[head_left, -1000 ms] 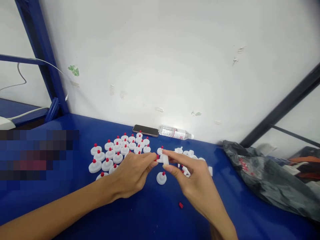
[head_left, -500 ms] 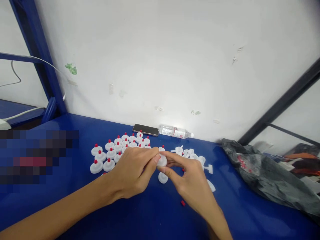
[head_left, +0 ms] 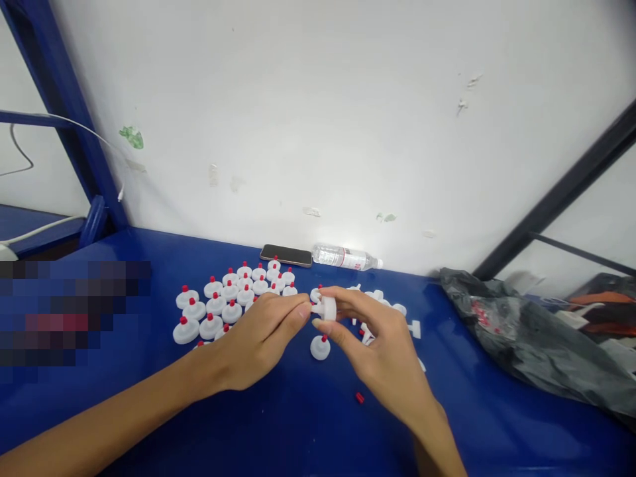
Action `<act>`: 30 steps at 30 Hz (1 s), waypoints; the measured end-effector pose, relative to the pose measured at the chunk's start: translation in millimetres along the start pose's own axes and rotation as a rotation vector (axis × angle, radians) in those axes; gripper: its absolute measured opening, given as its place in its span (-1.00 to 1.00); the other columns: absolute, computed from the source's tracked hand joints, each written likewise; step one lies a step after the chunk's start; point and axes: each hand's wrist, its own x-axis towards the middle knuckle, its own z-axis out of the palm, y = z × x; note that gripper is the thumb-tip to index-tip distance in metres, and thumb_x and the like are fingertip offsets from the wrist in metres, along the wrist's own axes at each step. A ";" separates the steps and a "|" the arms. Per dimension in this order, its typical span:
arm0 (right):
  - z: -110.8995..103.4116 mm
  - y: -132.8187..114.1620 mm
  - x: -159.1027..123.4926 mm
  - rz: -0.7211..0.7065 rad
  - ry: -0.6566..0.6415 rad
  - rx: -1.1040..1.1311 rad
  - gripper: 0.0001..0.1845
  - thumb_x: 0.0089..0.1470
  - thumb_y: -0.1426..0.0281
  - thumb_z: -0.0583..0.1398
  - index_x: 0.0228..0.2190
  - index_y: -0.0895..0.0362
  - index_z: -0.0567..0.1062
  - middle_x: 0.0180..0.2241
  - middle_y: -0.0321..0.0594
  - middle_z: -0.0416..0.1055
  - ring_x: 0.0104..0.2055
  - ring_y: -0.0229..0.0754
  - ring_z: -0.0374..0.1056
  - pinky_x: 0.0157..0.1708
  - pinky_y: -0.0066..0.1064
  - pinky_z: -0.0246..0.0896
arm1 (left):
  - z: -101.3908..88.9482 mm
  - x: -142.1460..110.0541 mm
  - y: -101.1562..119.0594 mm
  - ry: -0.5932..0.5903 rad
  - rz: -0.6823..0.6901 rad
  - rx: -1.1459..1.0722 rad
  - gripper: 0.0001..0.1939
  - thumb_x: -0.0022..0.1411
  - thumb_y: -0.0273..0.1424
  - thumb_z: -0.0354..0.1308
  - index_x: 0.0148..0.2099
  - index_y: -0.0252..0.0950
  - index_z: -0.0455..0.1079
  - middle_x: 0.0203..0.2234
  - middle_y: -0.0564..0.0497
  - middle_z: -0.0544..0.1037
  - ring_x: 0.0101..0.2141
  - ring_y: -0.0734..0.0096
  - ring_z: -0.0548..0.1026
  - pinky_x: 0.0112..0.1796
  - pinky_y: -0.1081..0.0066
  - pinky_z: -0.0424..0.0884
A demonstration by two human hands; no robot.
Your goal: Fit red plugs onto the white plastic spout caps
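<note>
Between my hands a white plastic nozzle cap (head_left: pixel 328 309) is held sideways, its narrow spout pointing left. My right hand (head_left: pixel 380 338) grips the round base between thumb and fingers. My left hand (head_left: pixel 271 334) pinches the end of the spout; its fingers hide whatever is at the tip. Just below, a white cap with a red tip (head_left: pixel 320 348) stands on the blue table (head_left: pixel 298 424). Many similar red-tipped caps (head_left: pixel 211 326) stand in a group left of my hands. Loose white parts (head_left: pixel 415 329) lie partly behind my right hand, and a small red tip (head_left: pixel 360 397) lies in front of it.
At the wall lie a phone (head_left: pixel 286 256) and a clear plastic bottle (head_left: pixel 345 257). A dark plastic bag (head_left: pixel 536 351) with small red pieces on it lies at the right. Blue metal posts (head_left: pixel 74 112) rise at the left and a dark bar (head_left: pixel 551 199) at the right.
The held cap has turned so its side and spout show, with my left fingers now at the spout's end. The view has shifted slightly.
</note>
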 end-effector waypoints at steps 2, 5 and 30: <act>-2.1 -0.6 -0.5 -0.035 0.008 0.019 -0.68 0.19 0.33 0.33 -0.01 -0.06 0.59 -0.05 -0.29 0.60 -0.08 -0.12 0.52 -0.03 -0.29 0.44 | -1.1 -1.5 0.7 -0.024 0.042 0.000 -0.59 0.54 -0.28 -0.23 -0.42 -0.22 0.12 -0.62 0.17 0.23 -0.58 0.50 0.19 -0.48 0.41 0.13; -2.9 -1.1 -1.2 -0.056 0.020 0.031 -0.68 0.18 0.33 0.34 -0.01 -0.07 0.62 -0.03 -0.32 0.62 -0.04 -0.10 0.53 0.03 -0.27 0.42 | -1.4 -3.7 -0.9 -0.028 0.095 0.016 -0.63 0.53 -0.31 -0.21 -0.38 -0.22 0.15 -0.62 0.17 0.25 -0.59 0.49 0.22 -0.50 0.41 0.13; -4.5 0.9 -0.3 0.160 -0.147 0.267 -0.62 0.15 0.27 0.35 0.02 0.01 0.62 -0.30 -0.27 0.67 -0.15 -0.02 0.60 -0.13 -0.26 0.51 | 11.2 -9.4 -14.7 0.103 0.276 0.390 -0.79 0.43 -0.49 -0.13 -0.32 -0.23 0.15 -0.63 0.19 0.24 -0.68 0.51 0.11 -0.58 0.38 -0.01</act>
